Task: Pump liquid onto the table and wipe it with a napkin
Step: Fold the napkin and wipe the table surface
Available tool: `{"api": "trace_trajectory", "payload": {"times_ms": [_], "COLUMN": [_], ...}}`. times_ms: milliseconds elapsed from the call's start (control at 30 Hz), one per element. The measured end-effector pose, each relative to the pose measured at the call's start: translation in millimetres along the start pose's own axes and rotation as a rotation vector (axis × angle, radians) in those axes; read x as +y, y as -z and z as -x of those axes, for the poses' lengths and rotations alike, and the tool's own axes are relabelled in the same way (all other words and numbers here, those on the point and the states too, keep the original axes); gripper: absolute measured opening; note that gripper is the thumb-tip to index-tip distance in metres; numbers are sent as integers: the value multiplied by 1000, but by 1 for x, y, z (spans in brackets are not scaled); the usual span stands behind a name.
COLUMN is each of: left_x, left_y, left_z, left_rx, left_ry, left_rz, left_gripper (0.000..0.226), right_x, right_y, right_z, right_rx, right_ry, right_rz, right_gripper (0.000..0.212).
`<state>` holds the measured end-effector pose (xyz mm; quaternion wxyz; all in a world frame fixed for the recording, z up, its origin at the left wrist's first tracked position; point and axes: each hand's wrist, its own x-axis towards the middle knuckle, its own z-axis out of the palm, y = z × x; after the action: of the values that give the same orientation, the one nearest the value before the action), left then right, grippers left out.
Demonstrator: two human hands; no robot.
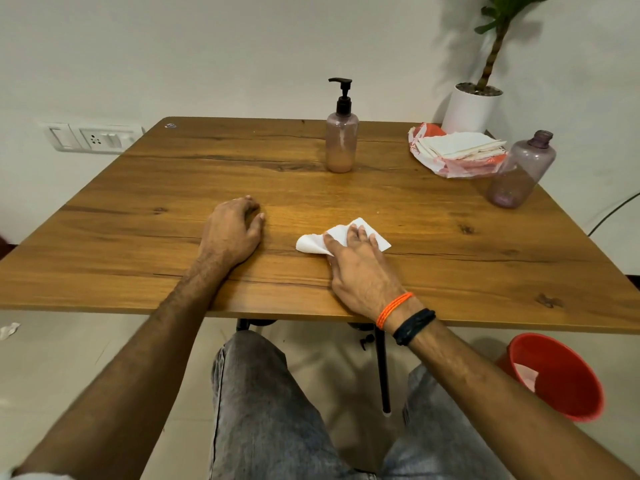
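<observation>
2 hands: both rest on the table, near its front edge.
Right hand: laid flat on the napkin, fingers spread and pressing down; it pins the paper rather than pinching it.
Left hand: palm down on bare wood, fingers loosely curled, holding nothing, well apart from the napkin.
Napkin position: middle of the front half of the table, partly under the right palm, with a crumpled lobe sticking out toward the left edge and a flat corner toward the right edge.
Napkin long axis: roughly left to right, tilted slightly so the right end sits further from the front edge.
Nearer hand: the right, already touching; the left would have to cross over.
Liquid: no clear puddle shows; only a faint sheen on the wood between the hands, just beyond the napkin, so I cannot tell how much is left.
Pump bottle: upright near the back edge, spout pointing toward the left edge, untouched.
Step in hand: wiping, judged from the flat press.
Next move: probably a sweep along the napkin's long axis toward the left hand, where the sheen lies.
Risk: the loose lobe may fold under and smear.
Spare napkins: stacked at the back right corner, beside 1 empty bottle.
</observation>
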<state>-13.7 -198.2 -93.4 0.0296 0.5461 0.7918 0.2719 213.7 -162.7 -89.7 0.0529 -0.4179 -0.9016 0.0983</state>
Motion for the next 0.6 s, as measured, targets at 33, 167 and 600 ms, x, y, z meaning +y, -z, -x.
{"api": "trace_trajectory", "payload": {"times_ms": [33, 167, 600], "left_x": [0, 0, 0], "left_y": [-1, -2, 1], "left_z": [0, -1, 2], "left_rx": [12, 23, -9], "left_ry": [4, 11, -4], "left_rz": [-6, -14, 13], "left_gripper": [41, 39, 40], "right_x": [-6, -30, 28], "right_y": [0, 1, 47], "right_z": [-1, -2, -28], "right_rx": [-4, -41, 341], "right_ry": [27, 213, 73], "right_rz": [-25, -81, -856], "right_gripper": [58, 63, 37]}}
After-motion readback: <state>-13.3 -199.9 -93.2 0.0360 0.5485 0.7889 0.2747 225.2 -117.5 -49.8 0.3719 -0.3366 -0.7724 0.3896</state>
